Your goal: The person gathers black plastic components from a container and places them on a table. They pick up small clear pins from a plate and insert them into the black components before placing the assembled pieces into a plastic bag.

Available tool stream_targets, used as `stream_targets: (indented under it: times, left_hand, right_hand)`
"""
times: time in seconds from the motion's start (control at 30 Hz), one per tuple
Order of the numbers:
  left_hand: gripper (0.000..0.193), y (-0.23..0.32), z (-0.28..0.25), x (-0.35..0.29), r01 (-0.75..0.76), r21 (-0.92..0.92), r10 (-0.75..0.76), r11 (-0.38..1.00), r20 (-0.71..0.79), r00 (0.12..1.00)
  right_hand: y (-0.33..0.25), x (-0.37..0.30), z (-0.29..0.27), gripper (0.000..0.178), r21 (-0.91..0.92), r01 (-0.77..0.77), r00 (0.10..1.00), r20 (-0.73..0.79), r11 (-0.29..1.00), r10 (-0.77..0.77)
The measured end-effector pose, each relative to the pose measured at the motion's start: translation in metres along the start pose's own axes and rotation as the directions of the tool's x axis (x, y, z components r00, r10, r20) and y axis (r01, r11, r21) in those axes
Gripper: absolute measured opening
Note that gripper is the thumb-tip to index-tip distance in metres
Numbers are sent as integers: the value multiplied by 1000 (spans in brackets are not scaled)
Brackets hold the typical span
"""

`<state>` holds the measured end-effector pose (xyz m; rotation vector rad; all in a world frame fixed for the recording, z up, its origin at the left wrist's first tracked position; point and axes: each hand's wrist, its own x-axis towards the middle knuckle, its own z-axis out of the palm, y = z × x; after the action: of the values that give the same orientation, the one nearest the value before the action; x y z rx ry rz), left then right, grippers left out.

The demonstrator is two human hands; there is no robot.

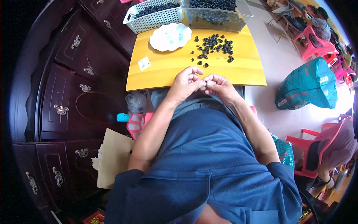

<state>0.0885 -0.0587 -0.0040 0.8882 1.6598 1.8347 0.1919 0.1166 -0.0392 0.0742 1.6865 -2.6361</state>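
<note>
Over the near edge of the yellow table (pixel 164 71), my left hand (pixel 184 85) and my right hand (pixel 222 89) meet fingertip to fingertip. Both are closed in a pinch, and whatever small thing lies between them is hidden by the fingers. Just beyond them, small black round parts (pixel 216 44) are scattered loosely, a few close to my fingertips. Left of these sits a white scalloped plate (pixel 158 40) with small pale blue-green pieces (pixel 174 36) on it. A small white printed card (pixel 144 64) lies flat near the table's left edge.
At the table's far side stand a white perforated basket (pixel 156 21) and a clear plastic bin (pixel 212 24), both holding black parts. A dark wooden cabinet (pixel 100 74) lines the left. To the right are a teal bag (pixel 304 87), pink chairs (pixel 317 46) and a seated person (pixel 341 145).
</note>
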Motion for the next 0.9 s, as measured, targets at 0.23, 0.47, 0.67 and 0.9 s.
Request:
stream_targets:
  times: [0.23, 0.47, 0.67, 0.9]
  left_hand:
    - [20, -26, -53, 51, -20, 479, 135, 878, -206, 969]
    - [25, -28, -52, 80, -102, 861, 243, 498, -26, 970]
    - [19, -53, -51, 85, -240, 877, 450, 417, 31, 893]
    - [14, -48, -33, 79, -54, 885, 361, 463, -133, 923]
  right_hand:
    - [-9, -3, 3, 21, 316, -115, 984, 168, 942, 64]
    - [-10, 1, -13, 26, 339, -125, 992, 75, 933, 106]
    - [-8, 0, -18, 29, 290, -104, 994, 54, 951, 93]
    - [-7, -2, -20, 25, 319, -82, 996, 3, 944, 85]
